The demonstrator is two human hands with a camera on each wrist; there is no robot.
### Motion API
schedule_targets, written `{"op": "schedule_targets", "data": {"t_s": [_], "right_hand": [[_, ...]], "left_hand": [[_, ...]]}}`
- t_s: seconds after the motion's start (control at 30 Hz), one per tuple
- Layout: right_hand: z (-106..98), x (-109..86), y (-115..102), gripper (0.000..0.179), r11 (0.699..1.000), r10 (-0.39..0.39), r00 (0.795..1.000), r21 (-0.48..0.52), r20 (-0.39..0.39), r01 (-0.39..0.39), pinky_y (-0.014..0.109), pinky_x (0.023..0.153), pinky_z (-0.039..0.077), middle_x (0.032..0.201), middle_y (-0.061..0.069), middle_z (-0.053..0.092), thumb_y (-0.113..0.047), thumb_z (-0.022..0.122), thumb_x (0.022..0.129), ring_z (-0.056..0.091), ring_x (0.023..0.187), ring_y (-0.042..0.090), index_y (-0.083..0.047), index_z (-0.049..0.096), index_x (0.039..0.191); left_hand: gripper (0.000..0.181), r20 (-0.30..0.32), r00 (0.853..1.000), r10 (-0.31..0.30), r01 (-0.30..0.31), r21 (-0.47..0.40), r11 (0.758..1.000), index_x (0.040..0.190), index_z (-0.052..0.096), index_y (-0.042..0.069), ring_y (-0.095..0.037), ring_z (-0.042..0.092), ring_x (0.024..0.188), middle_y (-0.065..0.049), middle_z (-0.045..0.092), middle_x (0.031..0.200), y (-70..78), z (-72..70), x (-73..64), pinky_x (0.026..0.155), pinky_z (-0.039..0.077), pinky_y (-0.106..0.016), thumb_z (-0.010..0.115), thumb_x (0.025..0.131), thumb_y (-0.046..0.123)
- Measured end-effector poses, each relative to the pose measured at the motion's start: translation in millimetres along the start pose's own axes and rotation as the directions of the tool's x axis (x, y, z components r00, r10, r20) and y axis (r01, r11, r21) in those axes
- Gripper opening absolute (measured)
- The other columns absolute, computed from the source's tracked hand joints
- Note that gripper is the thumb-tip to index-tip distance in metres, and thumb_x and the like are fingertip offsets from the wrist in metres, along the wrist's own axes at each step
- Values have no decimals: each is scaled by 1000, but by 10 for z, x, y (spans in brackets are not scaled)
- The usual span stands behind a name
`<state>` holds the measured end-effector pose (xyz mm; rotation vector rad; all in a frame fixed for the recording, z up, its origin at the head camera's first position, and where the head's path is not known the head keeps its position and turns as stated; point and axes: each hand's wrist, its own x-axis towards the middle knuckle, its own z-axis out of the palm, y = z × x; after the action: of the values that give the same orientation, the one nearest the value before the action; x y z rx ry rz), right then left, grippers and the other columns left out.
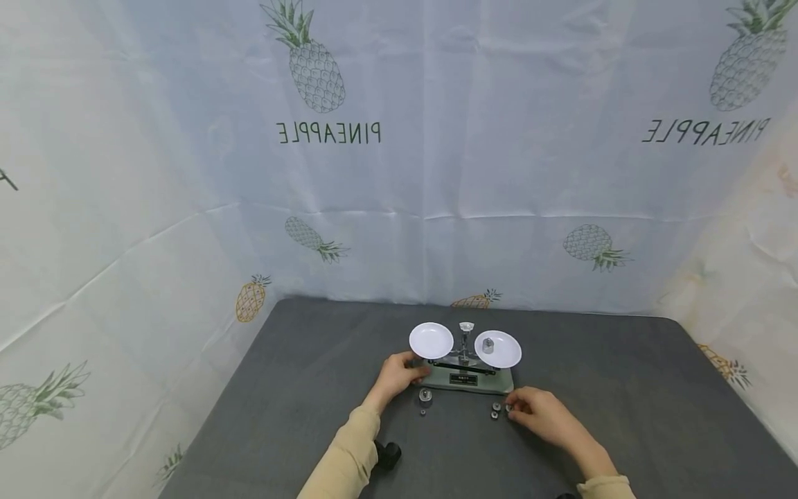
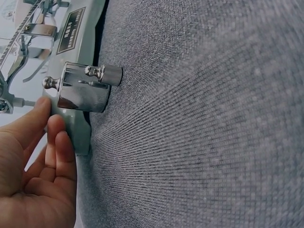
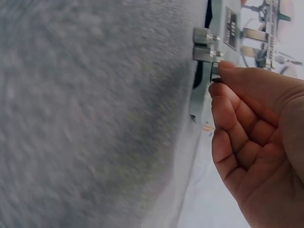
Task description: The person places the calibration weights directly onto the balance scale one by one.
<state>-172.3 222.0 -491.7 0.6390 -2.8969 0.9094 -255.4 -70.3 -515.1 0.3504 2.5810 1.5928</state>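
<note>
A green-based balance scale (image 1: 436, 378) carries two white pans. The left pan (image 1: 431, 341) is bare, and a metal weight (image 1: 488, 345) stands on the right pan (image 1: 508, 355). My left hand (image 1: 395, 374) grips the left end of the base, its thumb and fingers about the edge in the left wrist view. Just in front of that end stand a large weight (image 2: 83, 92) and a tiny weight (image 2: 112, 75). With thumb and forefinger, my right hand (image 1: 544, 414) pinches a small weight (image 3: 215, 72), mostly hidden by the fingertips. Two more small weights (image 3: 201, 35) stand beside it.
The scale stands on a dark grey cloth-covered table (image 1: 299, 402). A pineapple-print cloth (image 1: 386, 256) hangs behind the table and along both sides. A black object (image 1: 388, 455) shows beside the left sleeve.
</note>
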Motion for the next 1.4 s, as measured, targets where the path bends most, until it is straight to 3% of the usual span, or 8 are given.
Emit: {"op": "schedule_targets", "data": {"t_s": [0.33,0.67,0.9,1.4], "right_hand": [[-242,1,-169,15,1000,18,1000,-13,-21,-18,20,59,44,82,-8,61,-12,69,81,49,69,-6,-8,67,96],[-477,87,-329,16,999,-36,996,-31,-85,33,21,61,47,82,-10,61,-11,68,82,51,71,-6,-9,67,98],[-532,262,-270,16,999,-34,988,-36,-148,29,22,64,47,82,-10,60,-12,68,83,52,73,-3,-12,67,99],[-528,618,-176,18,996,57,991,-63,-124,-65,25,58,40,81,-1,59,-12,66,85,47,69,8,-6,67,102]], "left_hand": [[28,7,1000,-16,16,-15,1000,104,68,5,-6,56,56,-10,66,65,3,-16,-21,55,43,-22,72,81,19],[28,9,1000,-11,11,-7,1000,104,68,5,-7,56,55,-10,66,64,13,-9,-5,54,43,-22,72,80,19],[28,9,1000,-2,2,-23,1000,103,68,3,-6,57,56,-15,67,67,-5,-12,24,55,45,-22,72,80,18],[28,17,1000,-18,19,-20,1000,104,68,4,-5,57,56,-11,67,66,18,-9,-13,55,46,-22,72,80,18]]}}
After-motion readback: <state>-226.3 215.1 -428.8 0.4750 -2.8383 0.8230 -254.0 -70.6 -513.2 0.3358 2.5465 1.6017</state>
